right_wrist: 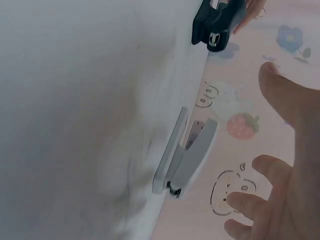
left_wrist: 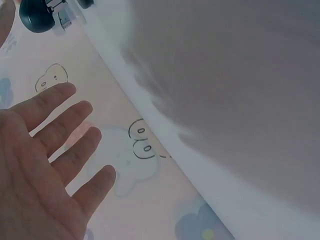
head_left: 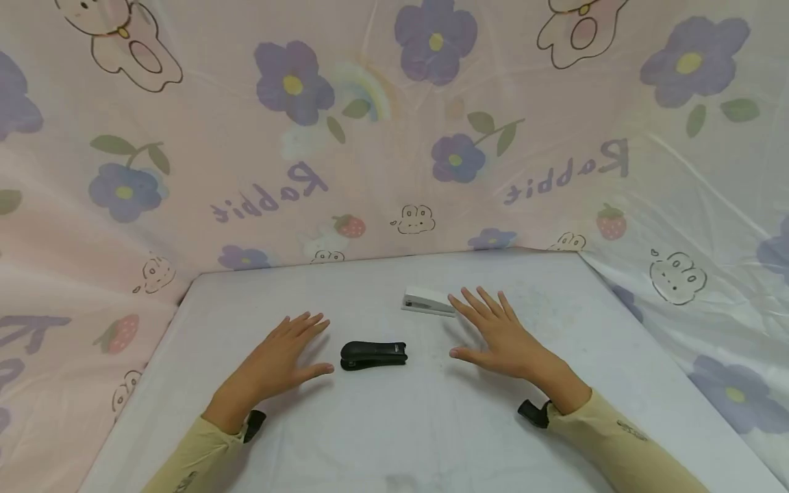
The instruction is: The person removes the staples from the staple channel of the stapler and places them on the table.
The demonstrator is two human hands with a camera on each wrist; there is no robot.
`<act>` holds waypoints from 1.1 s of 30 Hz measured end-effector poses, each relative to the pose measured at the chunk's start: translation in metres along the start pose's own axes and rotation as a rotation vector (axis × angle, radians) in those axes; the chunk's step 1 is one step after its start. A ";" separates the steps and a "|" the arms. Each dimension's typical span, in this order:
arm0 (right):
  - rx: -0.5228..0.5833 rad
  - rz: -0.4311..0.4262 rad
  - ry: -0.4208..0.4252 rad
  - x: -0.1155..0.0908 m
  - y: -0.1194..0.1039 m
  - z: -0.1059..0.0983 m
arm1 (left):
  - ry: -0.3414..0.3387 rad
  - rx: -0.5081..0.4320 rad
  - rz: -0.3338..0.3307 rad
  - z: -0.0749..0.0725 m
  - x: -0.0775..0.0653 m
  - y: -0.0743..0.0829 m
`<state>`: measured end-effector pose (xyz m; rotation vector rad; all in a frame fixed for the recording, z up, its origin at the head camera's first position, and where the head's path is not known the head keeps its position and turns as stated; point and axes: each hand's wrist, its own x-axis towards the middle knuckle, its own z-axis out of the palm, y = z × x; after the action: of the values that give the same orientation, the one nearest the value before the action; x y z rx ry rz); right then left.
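Observation:
A black stapler lies on the white-covered table between the two hands. Behind it and to the right is a white stapler, its right end overlapped by the right hand's fingertips in the head view. My left hand is held with fingers spread, just left of the black stapler, and holds nothing. My right hand also has its fingers spread and grips nothing. In the right wrist view the white stapler stands beside the right hand's fingers, and the black stapler shows at the top.
The table is covered in white cloth. A patterned curtain with flowers and rabbits hangs behind it and along both sides. A black wrist strap piece sits at the right sleeve, another black piece at the left.

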<state>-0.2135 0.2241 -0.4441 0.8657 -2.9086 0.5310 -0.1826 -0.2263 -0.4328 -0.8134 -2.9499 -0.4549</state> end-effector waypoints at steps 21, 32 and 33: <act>0.102 -0.227 -0.004 0.042 -0.058 0.029 | -0.045 0.009 0.049 0.012 0.021 0.012; 0.251 -0.238 -0.055 0.055 -0.086 0.041 | -0.101 -0.018 0.030 0.013 0.028 0.020; 0.265 -0.237 -0.060 0.056 -0.087 0.042 | -0.101 -0.018 0.031 0.013 0.029 0.020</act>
<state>-0.2122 0.1124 -0.4482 1.2578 -2.7703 0.8949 -0.1964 -0.1916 -0.4363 -0.9090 -3.0243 -0.4521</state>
